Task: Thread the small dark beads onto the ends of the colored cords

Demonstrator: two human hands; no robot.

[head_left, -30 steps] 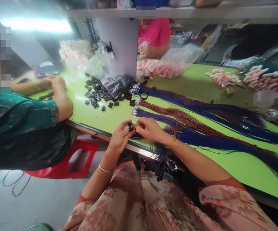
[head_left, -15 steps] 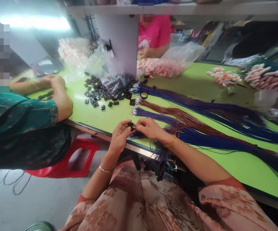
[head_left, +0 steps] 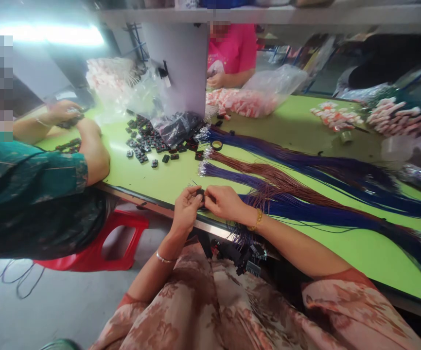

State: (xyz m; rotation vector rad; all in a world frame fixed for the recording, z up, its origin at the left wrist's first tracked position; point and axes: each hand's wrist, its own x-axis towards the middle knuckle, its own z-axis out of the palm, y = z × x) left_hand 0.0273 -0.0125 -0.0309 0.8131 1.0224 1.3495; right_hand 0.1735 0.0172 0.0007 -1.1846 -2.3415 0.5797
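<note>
My left hand (head_left: 187, 206) pinches a small black plastic connector housing (head_left: 200, 193) above the table's front edge. Thin dark wire ends stick up by its fingertips. Against the housing's right side press the closed fingers of my right hand (head_left: 227, 201), pinched on a wire that they mostly hide. Beneath my right wrist runs a bundle of blue wires (head_left: 305, 210). Just beyond lie purple wires (head_left: 228, 174) and brown wires (head_left: 254, 167) with silvery terminals at their left ends. Below the table edge, black connectors (head_left: 241, 257) hang with wires at my lap.
Loose black connector housings (head_left: 147, 141) lie at centre left beside a dark plastic bag (head_left: 179, 129). A roll of black tape (head_left: 217, 145) sits by the wires. A grey post (head_left: 177, 68) stands behind. Co-workers sit left and across; a red stool (head_left: 123, 243) is at left.
My hands have come closer together, and the silvery tip between them no longer shows. My left hand has shifted slightly right. The left co-worker's far hand has lifted, holding dark pieces.
</note>
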